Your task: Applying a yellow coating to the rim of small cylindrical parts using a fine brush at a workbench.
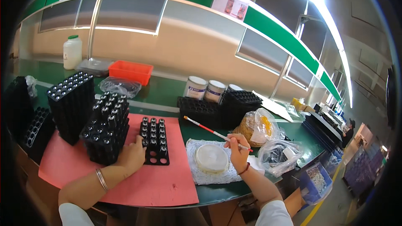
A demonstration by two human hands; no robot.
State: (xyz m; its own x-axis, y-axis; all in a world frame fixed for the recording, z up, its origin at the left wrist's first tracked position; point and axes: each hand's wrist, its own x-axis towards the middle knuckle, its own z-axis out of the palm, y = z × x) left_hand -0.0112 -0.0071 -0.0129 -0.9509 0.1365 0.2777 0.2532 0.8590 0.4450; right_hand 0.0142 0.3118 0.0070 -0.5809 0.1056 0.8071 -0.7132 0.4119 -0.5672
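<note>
1. Pinched in my right hand (pixel 237 145), the thin brush (pixel 213 132) slants up to the left, its tip over the green surface (pixel 167 94) above the white lidded dish (pixel 211 157).
2. My left hand (pixel 133 155) rests with curled fingers against the small black tray (pixel 154 141) on the pink mat (pixel 167 184); I cannot tell if it grasps it.
3. I judge the brush light, stiff and slim, best held near its middle.
4. Tall black tray stacks (pixel 90 115) stand by the mat's left edge.
</note>
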